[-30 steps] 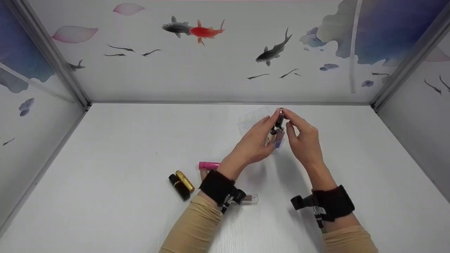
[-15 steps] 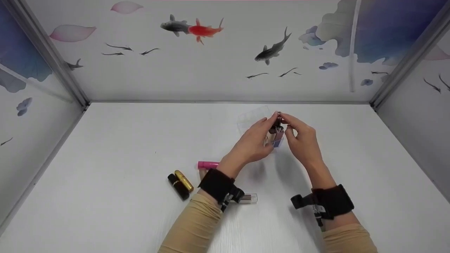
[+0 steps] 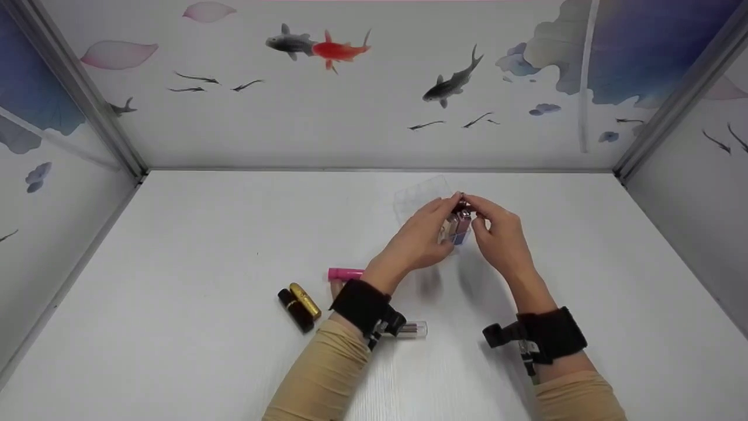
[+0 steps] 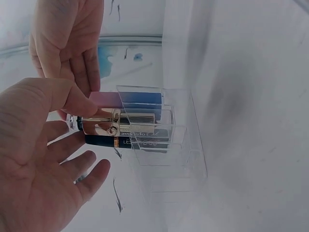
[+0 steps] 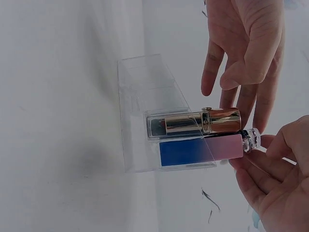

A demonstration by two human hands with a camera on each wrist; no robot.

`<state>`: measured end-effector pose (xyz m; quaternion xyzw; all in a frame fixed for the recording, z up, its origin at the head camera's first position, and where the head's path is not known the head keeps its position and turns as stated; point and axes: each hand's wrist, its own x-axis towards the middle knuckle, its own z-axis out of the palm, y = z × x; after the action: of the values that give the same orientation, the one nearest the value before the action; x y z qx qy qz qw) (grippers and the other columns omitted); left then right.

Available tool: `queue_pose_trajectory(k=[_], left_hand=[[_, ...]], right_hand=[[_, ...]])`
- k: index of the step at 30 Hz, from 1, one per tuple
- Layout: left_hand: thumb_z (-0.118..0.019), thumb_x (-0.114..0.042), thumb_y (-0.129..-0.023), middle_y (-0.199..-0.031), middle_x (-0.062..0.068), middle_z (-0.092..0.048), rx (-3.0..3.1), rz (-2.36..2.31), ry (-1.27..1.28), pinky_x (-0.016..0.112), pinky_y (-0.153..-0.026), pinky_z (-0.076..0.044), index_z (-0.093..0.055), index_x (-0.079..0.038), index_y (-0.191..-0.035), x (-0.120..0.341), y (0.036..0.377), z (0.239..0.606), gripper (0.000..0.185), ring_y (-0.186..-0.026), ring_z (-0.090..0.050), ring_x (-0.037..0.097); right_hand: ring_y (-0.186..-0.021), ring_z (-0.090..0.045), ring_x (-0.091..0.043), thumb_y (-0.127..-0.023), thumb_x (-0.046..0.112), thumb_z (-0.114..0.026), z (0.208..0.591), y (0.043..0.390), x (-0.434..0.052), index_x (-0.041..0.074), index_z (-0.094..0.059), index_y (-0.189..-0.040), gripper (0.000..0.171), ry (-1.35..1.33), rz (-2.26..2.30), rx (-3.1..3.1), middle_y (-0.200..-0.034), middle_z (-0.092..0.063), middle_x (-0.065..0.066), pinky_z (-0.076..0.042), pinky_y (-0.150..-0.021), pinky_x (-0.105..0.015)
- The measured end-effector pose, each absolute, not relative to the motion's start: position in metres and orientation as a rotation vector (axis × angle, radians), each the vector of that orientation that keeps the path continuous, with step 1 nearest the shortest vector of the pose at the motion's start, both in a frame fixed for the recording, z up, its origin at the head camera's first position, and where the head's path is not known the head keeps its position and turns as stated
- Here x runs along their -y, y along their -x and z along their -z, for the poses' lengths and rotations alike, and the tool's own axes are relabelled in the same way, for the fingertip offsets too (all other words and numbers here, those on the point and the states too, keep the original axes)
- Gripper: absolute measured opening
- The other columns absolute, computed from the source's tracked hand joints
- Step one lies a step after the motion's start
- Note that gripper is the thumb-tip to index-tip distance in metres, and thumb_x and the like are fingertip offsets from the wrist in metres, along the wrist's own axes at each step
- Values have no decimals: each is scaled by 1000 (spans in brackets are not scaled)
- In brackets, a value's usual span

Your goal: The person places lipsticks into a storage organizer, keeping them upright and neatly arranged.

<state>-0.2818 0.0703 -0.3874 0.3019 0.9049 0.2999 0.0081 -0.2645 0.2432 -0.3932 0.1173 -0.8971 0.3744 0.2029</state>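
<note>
A clear acrylic lipstick holder stands toward the back right of the table with several lipsticks in it. In the right wrist view a gold lipstick sits beside a blue-to-pink lipstick. A black lipstick shows below the gold one in the left wrist view. Behind these is a dark lipstick tube with a faceted clear end, its body mostly hidden. My right hand has its fingertips at that end. My left hand reaches straight fingers to its far side, the thumb apart.
Left of my left forearm lie a black lipstick and a gold tube. A pink tube and a clear-capped tube are partly covered by my left wrist. Painted panels enclose the table.
The dark tube has sunk lower among the lipsticks in the holder. Both hands' fingertips have come down with it, and the right hand has shifted slightly left.
</note>
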Motion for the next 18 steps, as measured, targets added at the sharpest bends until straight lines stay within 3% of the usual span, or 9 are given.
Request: queue_pose_trajectory(k=[6,18], left_hand=[[-62,-10,-92,-163,2,-34,-2849,-874,-965,28,-124,-28,-25,-12,-159,-70,283,388,77,-153,-29,17],[-61,-12,-92,-165,0,-29,-2862,-764,-895,49,-122,-32,-26,-14,-159,-73,283,386,76,-156,-19,24]], right_hand=[[-122,-63,-35,-96,-5,-48,395,266,-244,1,-63,-133,40,-337,-1022,2539,-131,-66,-20,-49,-104,-51],[-123,-63,-36,-97,-3,-50,396,266,-245,-2,-61,-133,38,-342,-1019,2589,-132,-65,-22,-49,-106,-51]])
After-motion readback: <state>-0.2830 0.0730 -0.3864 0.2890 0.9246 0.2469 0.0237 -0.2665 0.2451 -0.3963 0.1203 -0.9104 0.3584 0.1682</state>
